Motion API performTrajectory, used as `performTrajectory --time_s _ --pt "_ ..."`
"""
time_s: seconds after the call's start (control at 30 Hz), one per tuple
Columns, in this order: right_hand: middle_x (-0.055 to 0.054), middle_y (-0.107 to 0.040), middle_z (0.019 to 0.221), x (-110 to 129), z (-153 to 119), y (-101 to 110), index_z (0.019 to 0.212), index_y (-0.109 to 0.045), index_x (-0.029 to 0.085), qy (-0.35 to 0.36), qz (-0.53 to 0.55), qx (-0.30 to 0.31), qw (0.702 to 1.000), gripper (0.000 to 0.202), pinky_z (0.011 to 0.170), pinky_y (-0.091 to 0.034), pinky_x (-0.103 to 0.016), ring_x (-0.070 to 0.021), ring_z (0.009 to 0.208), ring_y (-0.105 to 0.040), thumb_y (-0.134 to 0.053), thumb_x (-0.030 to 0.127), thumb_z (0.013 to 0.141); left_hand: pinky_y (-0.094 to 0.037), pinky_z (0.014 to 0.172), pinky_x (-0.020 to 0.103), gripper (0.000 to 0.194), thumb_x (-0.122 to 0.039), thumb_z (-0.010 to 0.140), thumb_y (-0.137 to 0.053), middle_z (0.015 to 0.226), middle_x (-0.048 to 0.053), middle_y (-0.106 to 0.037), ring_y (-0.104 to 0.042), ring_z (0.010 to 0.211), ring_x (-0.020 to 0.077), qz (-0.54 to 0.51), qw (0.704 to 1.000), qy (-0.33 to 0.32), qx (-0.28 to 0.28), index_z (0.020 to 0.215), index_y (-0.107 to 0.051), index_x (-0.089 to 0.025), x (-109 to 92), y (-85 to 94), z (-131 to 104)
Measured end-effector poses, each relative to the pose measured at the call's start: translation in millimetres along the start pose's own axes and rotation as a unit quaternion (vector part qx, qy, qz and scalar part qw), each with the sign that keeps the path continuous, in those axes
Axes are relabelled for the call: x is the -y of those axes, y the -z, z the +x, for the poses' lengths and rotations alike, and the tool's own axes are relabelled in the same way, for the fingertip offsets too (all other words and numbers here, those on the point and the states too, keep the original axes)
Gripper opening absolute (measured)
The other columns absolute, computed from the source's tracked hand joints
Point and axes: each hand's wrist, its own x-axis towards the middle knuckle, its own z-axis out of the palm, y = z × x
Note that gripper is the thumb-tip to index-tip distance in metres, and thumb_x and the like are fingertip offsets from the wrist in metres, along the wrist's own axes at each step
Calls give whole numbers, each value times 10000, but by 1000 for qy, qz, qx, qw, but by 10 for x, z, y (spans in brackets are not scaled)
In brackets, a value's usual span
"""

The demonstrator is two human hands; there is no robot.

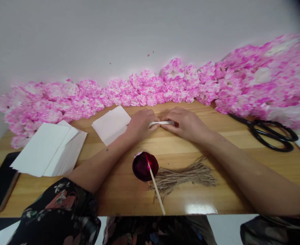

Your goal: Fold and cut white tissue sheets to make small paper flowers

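- Strip (168, 123): held between the hands, on the far side of the cup (140, 171).
- Left hand (142, 124): pinches the strip, which lies to its right.
- Right hand (185, 123): pinches the strip, which lies to its left.
- Nearer hand: neither; both touch it.
- Long axis: left to right, roughly parallel to the near edge of the table (229, 201); one end points toward each hand.

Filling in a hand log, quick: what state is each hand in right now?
Left hand: closed, fingertips pinching a narrow white strip.
Right hand: closed, holding the same strip between thumb and fingers.
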Motion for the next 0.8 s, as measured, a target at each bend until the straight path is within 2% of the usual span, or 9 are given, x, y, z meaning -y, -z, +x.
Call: performTrajectory --time_s 0.2,0.37,0.47,0.6,0.7,0.8 --pt "-91 -706 973 -42 7 -70 946 -686 180 4 -41 1 999 149 793 -441 -338 -241 936 -619 -550 229 910 -434 769 348 176 -229 868 -556 861 71 -658 -582 860 221 5 999 19 47 890 -721 -173 26 62 -14" --pt "-85 -700 938 -40 0 -57 929 -681 183 5 -50 0 999 131 764 -419 -324 -230 889 -609 -559 217 895 -424 738 301 199 -152 829 -524 852 47 -665 -577 824 179 -70 994 13 82 895 -712 -164 143 241 -52" --pt "-82 -696 935 -27 1 -54 930 -679 185 -1 -52 5 999 131 747 -411 -318 -223 870 -604 -560 225 893 -419 726 286 195 -215 820 -576 866 35 -667 -576 809 167 -89 991 5 103 958 -710 -183 144 287 -36" --pt "-80 -696 951 -5 10 -51 954 -679 188 -8 -52 11 999 143 734 -404 -315 -216 859 -602 -554 219 891 -428 781 336 265 -355 816 -634 884 59 -670 -580 864 208 -14 998 -1 61 1004 -700 -180 93 162 1" --pt "-84 -694 947 14 18 -44 952 -677 184 -16 -58 15 998 145 725 -402 -320 -223 863 -603 -552 221 887 -432 804 360 194 -295 831 -605 896 73 -672 -582 886 222 12 999 -2 35 942 -702 -169 61 54 12" --pt "-83 -694 953 27 23 -44 948 -672 193 -20 -65 16 998 144 725 -400 -322 -229 880 -600 -552 251 891 -429 782 357 132 -230 836 -576 859 70 -666 -582 870 222 14 999 5 29 852 -691 -169 19 36 14"
